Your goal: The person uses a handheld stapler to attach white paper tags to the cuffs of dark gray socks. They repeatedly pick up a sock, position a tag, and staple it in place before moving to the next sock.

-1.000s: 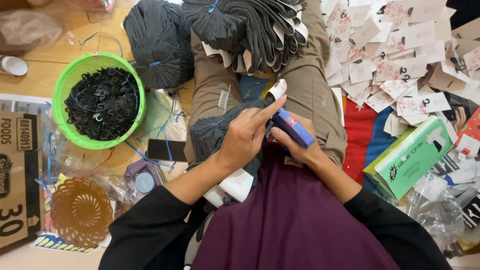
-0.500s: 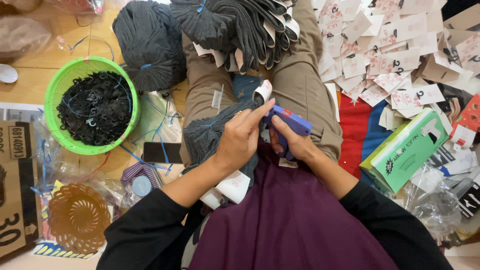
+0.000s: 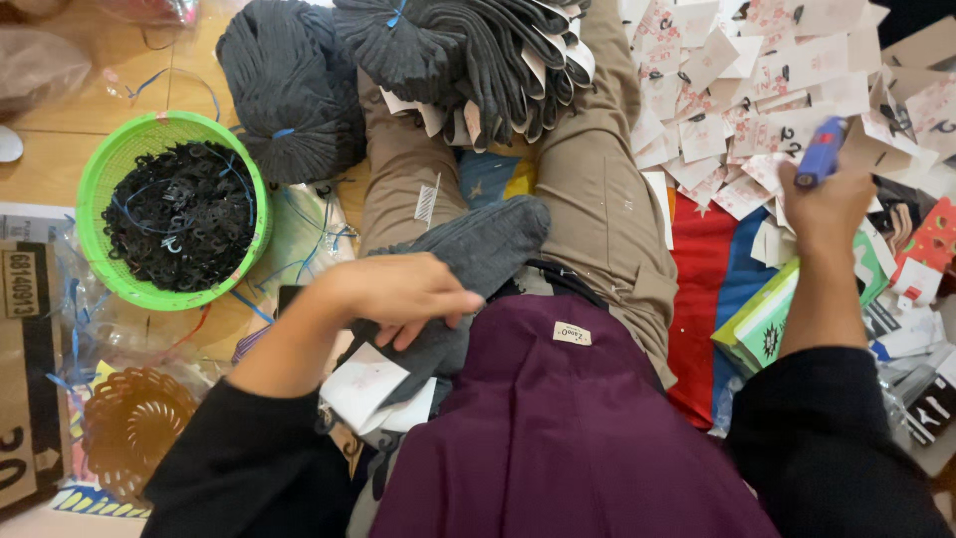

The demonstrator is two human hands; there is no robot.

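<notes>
**Left hand on a grey sock, right hand lifting a blue tagging tool**

The fingers (image 3: pixel 438 324) of the left hand (image 3: pixel 393 294) curl down over a grey sock (image 3: pixel 478 249) that lies across the person's lap, pressing and gripping its near end; the thumb side faces the purple garment (image 3: pixel 558 438) that covers the lap. Just below this hand, white paper cards (image 3: pixel 363 389) stick out from under the sock, touching it.

The right hand (image 3: pixel 827 204) is raised well apart from the left, off to the right side. Its fingers are clenched around a blue tagging tool (image 3: pixel 819 151), whose tip stands up above the knuckles and points away from the person. Beneath and beyond this hand spreads a heap of white and pink printed paper tags (image 3: pixel 737 70), overlapping loosely on the floor and on a red and blue cloth (image 3: pixel 707 269). A green box (image 3: pixel 767 319) lies near the right forearm.

Further out, the khaki trouser legs (image 3: pixel 597 199) stretch forward. Across them, at the top, rests a fanned bundle of grey socks with cards (image 3: pixel 478 55), tied with blue string, and beside it to the left a second dark grey bundle (image 3: pixel 284 90). Left of that, a green round basket (image 3: pixel 105 179) on the wooden floor (image 3: pixel 60 130) holds a pile of small black plastic hooks (image 3: pixel 179 214). An orange-brown plastic basket (image 3: pixel 134 428) lies near the left elbow.
</notes>
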